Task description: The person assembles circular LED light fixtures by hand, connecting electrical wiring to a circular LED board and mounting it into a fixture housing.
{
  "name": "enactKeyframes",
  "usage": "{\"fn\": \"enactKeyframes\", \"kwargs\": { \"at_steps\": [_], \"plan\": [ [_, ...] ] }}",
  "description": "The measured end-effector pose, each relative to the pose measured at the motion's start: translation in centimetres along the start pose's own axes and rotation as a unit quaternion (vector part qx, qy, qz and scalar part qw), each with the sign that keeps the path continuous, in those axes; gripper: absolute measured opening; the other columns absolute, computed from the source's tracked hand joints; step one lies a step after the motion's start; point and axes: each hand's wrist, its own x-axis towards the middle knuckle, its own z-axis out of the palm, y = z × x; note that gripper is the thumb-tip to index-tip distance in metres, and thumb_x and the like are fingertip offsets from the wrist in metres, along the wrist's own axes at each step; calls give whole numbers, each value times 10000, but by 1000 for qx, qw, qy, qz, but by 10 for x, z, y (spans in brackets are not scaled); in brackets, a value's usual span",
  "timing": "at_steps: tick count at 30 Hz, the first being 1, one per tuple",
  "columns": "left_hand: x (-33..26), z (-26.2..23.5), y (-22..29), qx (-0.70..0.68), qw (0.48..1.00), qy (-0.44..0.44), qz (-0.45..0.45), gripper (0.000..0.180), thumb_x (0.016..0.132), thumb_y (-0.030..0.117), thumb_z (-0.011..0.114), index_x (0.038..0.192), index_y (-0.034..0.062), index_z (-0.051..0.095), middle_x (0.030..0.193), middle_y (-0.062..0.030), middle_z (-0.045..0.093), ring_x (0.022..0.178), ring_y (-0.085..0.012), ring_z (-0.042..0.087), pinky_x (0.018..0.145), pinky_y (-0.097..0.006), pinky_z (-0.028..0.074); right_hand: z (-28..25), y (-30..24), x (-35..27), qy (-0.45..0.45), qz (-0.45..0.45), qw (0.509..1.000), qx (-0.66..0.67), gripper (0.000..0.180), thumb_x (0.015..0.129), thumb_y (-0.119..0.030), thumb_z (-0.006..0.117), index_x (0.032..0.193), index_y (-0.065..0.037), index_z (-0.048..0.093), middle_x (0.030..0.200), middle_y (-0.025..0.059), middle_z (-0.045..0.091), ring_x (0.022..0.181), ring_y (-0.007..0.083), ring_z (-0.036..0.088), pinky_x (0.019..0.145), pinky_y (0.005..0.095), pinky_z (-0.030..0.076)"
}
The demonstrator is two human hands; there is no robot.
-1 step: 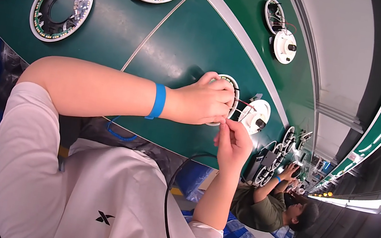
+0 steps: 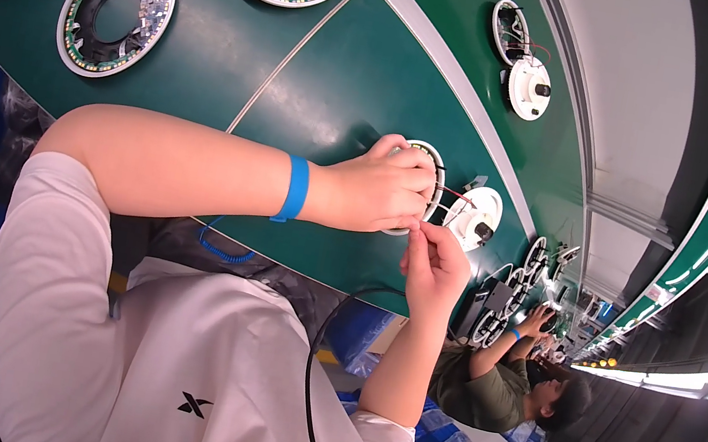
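Note:
Under my left hand (image 2: 379, 186) lies a round lamp-like unit with a white rim (image 2: 440, 168) and a ring circuit board. The left fingers curl over it and cover most of it. A blue band circles that wrist. At the unit's near edge, my right hand (image 2: 435, 267) pinches thumb and forefinger together, close to the left fingertips. Whatever is between them is too small and hidden to tell. Thin red and white wires run from the unit to a white disc (image 2: 473, 215) with a black part, lying just right of it.
Several ring units with circuit boards (image 2: 162, 25) lie at the far left of the green table (image 2: 210, 19). Another wired pair (image 2: 529, 86) sits beyond a metal strip. A person in a green shirt (image 2: 485, 388) works at the right. A black cable (image 2: 310, 382) hangs before me.

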Motion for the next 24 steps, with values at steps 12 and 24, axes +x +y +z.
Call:
{"fn": "enactKeyframes", "kwargs": {
  "at_steps": [12,24],
  "plan": [
    [11,-11,3,11,987,-75,-142,888,742,463,845,1451,53,501,1501,-147,458,1543,-354,278,1217,-632,202,-23,20,51,-34,73,980,-182,112,888,-67,711,883,41,740,603,-15,584,569,41,488,523,260,397],
    [10,-13,7,72,974,-179,-123,1139,681,450,917,1575,37,345,1632,-177,332,1553,-345,277,1251,-607,199,-23,16,64,-57,127,975,-173,131,848,-43,683,736,24,673,590,-6,592,537,56,488,508,273,403]
  ]
}}
